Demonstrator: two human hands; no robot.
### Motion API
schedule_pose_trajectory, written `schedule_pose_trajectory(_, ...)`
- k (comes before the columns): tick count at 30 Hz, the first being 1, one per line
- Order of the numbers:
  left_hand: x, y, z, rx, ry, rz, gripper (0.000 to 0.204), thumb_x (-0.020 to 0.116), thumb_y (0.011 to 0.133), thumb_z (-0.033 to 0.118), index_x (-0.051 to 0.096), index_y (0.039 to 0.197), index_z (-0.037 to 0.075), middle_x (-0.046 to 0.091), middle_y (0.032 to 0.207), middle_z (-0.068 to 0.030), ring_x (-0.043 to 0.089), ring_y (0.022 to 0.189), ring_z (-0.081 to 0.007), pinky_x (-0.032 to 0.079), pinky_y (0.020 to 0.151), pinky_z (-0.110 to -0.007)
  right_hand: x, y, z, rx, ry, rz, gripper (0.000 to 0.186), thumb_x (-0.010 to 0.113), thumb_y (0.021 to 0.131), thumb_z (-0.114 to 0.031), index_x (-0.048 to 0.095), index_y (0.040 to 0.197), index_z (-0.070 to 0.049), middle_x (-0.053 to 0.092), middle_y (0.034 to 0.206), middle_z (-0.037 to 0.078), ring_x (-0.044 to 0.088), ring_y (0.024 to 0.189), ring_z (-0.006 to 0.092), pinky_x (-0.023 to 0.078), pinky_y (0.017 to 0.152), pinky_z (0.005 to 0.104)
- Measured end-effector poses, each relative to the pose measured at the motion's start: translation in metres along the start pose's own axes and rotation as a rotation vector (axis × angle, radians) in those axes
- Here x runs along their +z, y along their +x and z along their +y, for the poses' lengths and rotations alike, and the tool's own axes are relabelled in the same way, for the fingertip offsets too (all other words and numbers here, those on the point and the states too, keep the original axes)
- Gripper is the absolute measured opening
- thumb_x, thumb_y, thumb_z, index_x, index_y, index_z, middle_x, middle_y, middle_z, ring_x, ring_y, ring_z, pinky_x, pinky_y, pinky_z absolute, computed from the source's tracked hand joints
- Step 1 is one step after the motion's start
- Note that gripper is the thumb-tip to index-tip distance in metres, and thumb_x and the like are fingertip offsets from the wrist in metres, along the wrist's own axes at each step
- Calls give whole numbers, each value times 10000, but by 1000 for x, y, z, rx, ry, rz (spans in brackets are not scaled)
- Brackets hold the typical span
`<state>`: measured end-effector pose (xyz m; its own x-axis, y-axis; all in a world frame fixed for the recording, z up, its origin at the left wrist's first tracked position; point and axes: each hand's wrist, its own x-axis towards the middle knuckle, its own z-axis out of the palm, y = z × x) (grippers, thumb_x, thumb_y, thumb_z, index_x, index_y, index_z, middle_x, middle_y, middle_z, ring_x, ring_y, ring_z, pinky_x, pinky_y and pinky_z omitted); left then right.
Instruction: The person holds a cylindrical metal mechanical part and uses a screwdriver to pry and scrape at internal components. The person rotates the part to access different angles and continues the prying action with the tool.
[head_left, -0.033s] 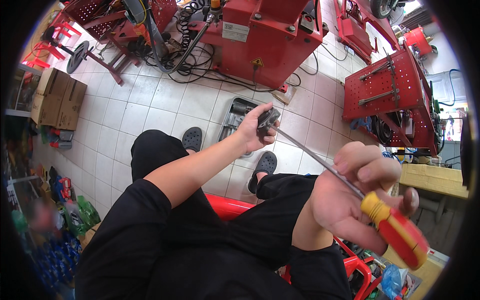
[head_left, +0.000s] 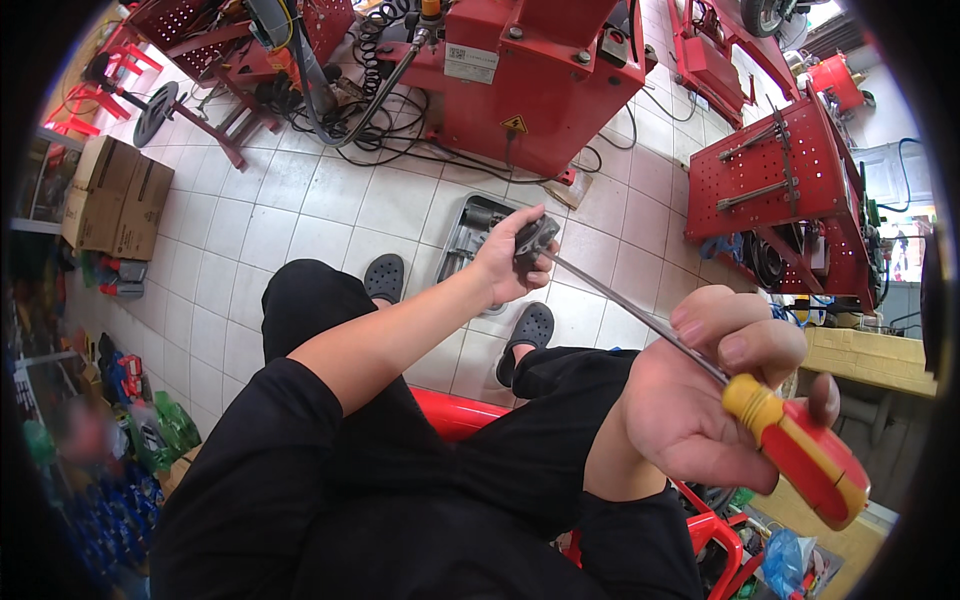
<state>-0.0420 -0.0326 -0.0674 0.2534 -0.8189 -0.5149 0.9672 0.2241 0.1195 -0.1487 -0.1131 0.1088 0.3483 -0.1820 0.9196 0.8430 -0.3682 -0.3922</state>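
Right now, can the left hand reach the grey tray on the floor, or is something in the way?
Probably yes, but not freely. The left hand hangs above the grey tray, with nothing between them. However, it already grips a small dark part, and the screwdriver in the right hand is set against that part.

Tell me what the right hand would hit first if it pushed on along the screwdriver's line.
Probably the small dark part pinched in the left hand; the screwdriver in the right hand already seems to touch it.

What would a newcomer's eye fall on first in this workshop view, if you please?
Probably the red-and-yellow screwdriver at lower right, gripped by the right hand, its shaft running up to a small dark part held in the left hand at centre. Behind, a big red machine stands on the white tiled floor.
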Motion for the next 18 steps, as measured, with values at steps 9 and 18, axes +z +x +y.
schedule_pose_trajectory(9, -8, 6, 2, -46, 120, 15, 285, 593, 822, 415, 531, 770, 142, 580, 695, -39, 431, 461, -93, 287, 408, -238, -5, 36, -48, 253, 424, -333, 320, 594, 865, -257, 401, 1080, -120, 589, 867, 89, 589, 638, 227, 438, 537, 318)
schedule_pose_trajectory(18, -8, 7, 2, -86, 149, -17, 304, 583, 824, 419, 519, 744, 133, 567, 667, -26, 435, 454, -88, 284, 390, -229, 9, 31, -51, 234, 417, -217, 212, 597, 844, -157, 451, 739, -45, 480, 596, 49, 432, 416, 132, 305, 373, 268)
